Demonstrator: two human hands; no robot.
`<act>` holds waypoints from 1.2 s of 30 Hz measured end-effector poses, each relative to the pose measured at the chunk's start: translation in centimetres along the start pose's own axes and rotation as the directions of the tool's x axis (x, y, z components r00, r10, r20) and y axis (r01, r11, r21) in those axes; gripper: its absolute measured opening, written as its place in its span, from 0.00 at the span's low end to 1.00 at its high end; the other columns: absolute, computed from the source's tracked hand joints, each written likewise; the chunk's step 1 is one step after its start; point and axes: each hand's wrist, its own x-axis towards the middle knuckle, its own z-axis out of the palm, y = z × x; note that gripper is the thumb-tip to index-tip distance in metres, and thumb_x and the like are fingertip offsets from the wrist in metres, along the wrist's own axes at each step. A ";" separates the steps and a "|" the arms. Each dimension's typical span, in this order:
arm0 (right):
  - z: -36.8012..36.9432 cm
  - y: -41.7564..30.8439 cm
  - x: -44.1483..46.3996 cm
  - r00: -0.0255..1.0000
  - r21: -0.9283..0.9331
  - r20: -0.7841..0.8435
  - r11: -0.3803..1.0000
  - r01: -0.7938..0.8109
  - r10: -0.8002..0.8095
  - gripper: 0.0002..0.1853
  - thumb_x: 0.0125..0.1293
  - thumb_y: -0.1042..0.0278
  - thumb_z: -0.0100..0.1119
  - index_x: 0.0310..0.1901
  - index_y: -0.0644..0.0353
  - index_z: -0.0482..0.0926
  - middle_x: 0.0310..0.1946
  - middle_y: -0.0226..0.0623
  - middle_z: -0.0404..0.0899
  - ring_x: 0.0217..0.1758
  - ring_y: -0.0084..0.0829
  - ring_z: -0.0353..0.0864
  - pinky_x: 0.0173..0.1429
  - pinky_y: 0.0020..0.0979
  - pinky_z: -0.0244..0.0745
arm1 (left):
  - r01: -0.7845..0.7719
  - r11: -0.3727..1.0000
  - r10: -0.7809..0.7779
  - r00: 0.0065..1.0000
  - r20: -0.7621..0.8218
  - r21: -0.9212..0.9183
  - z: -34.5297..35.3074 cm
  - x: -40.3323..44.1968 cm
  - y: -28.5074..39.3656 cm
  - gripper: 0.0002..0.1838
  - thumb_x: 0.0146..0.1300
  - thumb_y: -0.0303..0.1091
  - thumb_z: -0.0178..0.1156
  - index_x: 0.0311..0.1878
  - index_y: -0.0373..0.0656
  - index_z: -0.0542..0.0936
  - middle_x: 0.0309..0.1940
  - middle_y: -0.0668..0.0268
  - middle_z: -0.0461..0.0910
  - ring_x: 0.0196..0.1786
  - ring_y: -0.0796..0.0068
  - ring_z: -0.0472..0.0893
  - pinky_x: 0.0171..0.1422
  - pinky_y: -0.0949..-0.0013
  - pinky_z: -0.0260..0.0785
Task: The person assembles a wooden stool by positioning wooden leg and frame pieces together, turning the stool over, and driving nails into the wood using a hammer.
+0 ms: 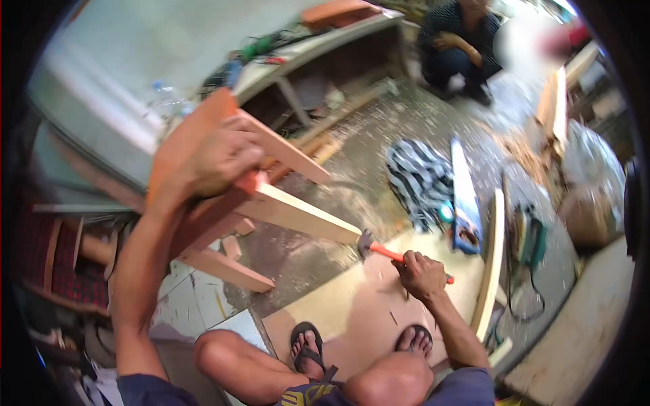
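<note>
My left hand [227,155] is closed on the edge of a wooden stool [301,215], which is tipped on its side. Its orange seat board [186,139] faces left, and bare wooden legs stick out to the right. In my right hand [421,274] is a hammer [387,253] with an orange handle, gripped partway along. The hammer's metal head is at the free end of the nearest leg; whether it touches the wood I cannot tell. My fingers hide part of the handle.
A handsaw [462,196] lies beside a striped cloth [416,179] and a tape roll [446,212]. A green power tool [531,237] with a cord and a long wood strip [489,271] lie at right. Another person [457,47] crouches at the back near a low bench [325,37].
</note>
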 end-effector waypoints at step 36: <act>3.7 3.2 10.1 0.882 0.959 0.003 0.248 -0.136 0.471 0.28 0.68 0.75 0.61 0.69 0.61 0.70 0.33 0.39 0.84 0.33 0.29 0.86 0.36 0.29 0.80 | -0.110 0.986 0.141 0.953 -0.268 0.128 10.8 -4.7 9.6 0.10 0.53 0.31 0.71 0.38 0.41 0.85 0.34 0.63 0.80 0.45 0.60 0.80 0.62 0.52 0.72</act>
